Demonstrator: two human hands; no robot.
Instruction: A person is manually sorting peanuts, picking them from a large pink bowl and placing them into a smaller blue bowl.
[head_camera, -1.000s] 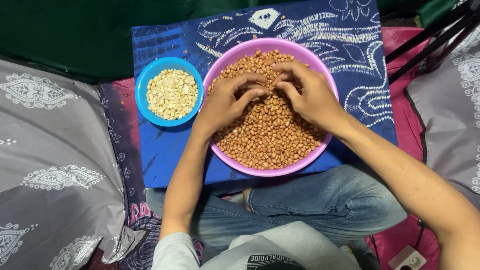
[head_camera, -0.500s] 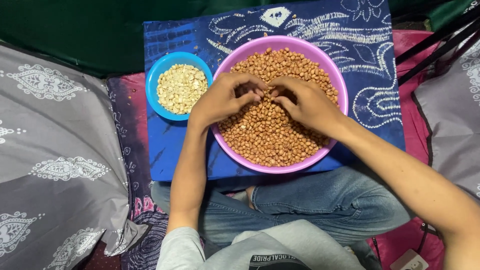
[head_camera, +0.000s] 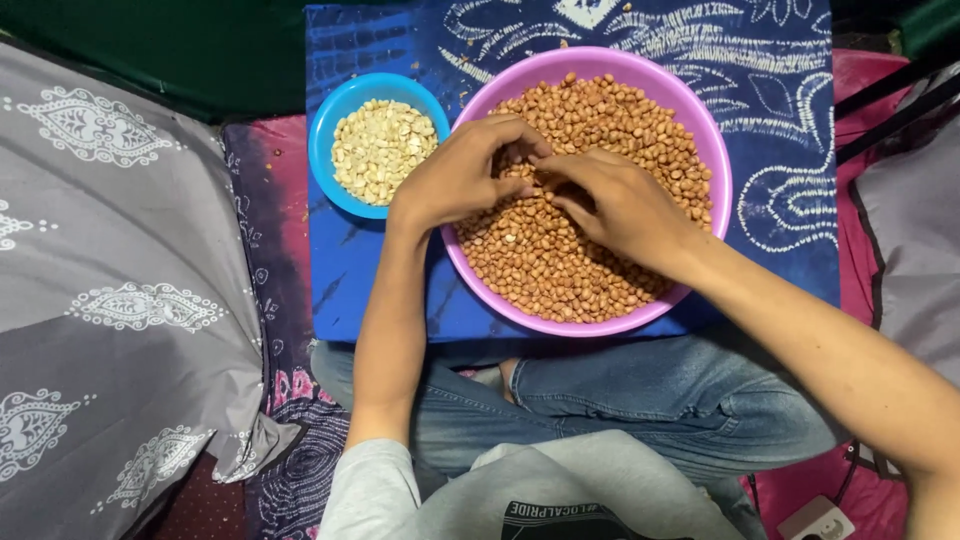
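Observation:
A big pink bowl (head_camera: 690, 120) full of brown-skinned peanuts (head_camera: 560, 265) sits on a blue patterned board. Both hands are over the heap. My left hand (head_camera: 462, 175) curls its fingers down into the nuts near the bowl's left rim. My right hand (head_camera: 612, 200) meets it fingertip to fingertip at the middle, and the two pinch a peanut between them. To the left stands a small blue bowl (head_camera: 330, 125) holding pale skinned peanuts (head_camera: 382, 148).
The blue patterned board (head_camera: 760, 60) rests over my crossed legs in jeans (head_camera: 650, 400). A grey patterned pillow (head_camera: 110, 260) lies at the left, and another grey cushion (head_camera: 915, 240) at the right. A white plug (head_camera: 815, 520) shows at the bottom right.
The view has shifted, so bowls and board sit further right and higher in frame. Both hands stay over the pink bowl, fingertips still working together on the peanuts.

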